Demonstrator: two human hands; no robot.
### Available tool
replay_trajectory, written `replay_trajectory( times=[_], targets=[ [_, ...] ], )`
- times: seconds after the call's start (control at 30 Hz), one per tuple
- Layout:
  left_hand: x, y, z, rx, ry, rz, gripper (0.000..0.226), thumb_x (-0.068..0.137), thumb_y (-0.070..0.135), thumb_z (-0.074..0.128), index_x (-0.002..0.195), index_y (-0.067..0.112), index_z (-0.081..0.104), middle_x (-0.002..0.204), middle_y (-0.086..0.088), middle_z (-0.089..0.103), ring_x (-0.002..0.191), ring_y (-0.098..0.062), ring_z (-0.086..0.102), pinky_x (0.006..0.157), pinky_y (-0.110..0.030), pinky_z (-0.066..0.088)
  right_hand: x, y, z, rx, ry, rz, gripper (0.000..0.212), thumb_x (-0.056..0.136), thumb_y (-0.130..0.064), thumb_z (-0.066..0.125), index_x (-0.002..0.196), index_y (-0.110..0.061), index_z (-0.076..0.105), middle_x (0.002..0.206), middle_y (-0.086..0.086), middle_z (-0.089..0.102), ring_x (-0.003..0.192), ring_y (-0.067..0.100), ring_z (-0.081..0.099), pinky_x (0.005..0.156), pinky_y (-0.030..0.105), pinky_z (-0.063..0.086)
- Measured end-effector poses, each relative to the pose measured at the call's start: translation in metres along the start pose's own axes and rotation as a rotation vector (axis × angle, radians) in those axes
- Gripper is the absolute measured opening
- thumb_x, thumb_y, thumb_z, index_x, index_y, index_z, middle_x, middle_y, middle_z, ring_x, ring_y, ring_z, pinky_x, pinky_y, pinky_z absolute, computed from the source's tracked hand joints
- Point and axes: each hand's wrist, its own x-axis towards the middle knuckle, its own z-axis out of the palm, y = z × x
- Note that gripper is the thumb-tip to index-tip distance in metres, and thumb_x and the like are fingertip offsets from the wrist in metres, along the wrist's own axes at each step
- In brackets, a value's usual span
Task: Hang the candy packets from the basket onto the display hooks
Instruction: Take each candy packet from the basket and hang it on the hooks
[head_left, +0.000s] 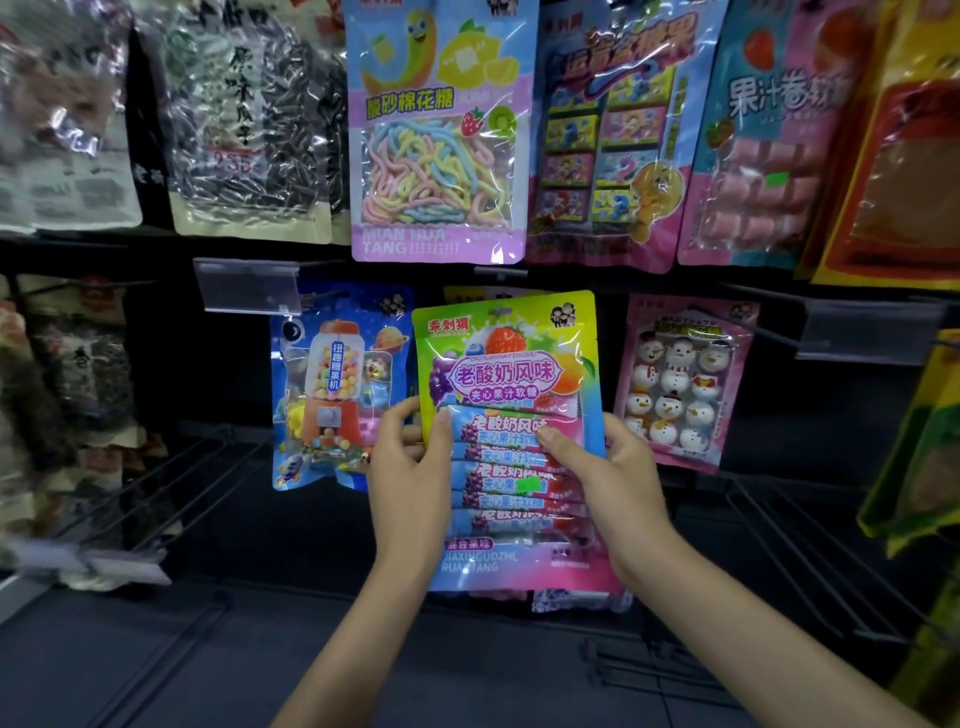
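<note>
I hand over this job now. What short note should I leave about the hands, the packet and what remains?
Left hand: grips the left edge of the rainbow candy packet.
Right hand: grips its right edge.
Packet: upright in the lower row, between the blue gumball packet and the pink snowman packet.
Done: packet is at its row; whether it sits on a hook, cannot tell.
Left: seat it, release. Basket not in view.

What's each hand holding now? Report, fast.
Left hand: grips the packet by its left edge.
Right hand: grips the packet by its right edge.
</note>
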Motion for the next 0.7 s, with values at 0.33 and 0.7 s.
replay_trajectory(
  times=[0.33, 0.7],
  targets=[
    [0.033, -0.016, 0.025, 0.376, -0.102, 0.072, 0.063, 0.101, 0.041, 0.062, 0.158, 0.024, 0.040, 0.157, 0.000, 0.045, 0.141, -0.021, 0.049, 0.113, -0.051, 0.046, 0.057, 0.013, 0.018, 0.092, 0.094, 0.122, 0.029, 0.090, -0.029, 0.081, 0.114, -0.017, 0.069, 0.098, -0.004, 0.076, 0.087, 0.013, 0.072, 0.067, 0.025, 0.055],
    [0.067, -0.056, 0.052, 0.379, -0.170, -0.039, 0.066, 0.100, 0.042, 0.060, 0.160, 0.031, 0.036, 0.158, 0.002, 0.042, 0.137, -0.021, 0.050, 0.109, -0.050, 0.049, 0.122, 0.044, 0.029, 0.060, 0.177, 0.153, 0.025, 0.086, -0.019, 0.086, 0.104, -0.010, 0.072, 0.091, 0.005, 0.079, 0.064, 0.009, 0.074, 0.049, 0.020, 0.054]
  ],
)
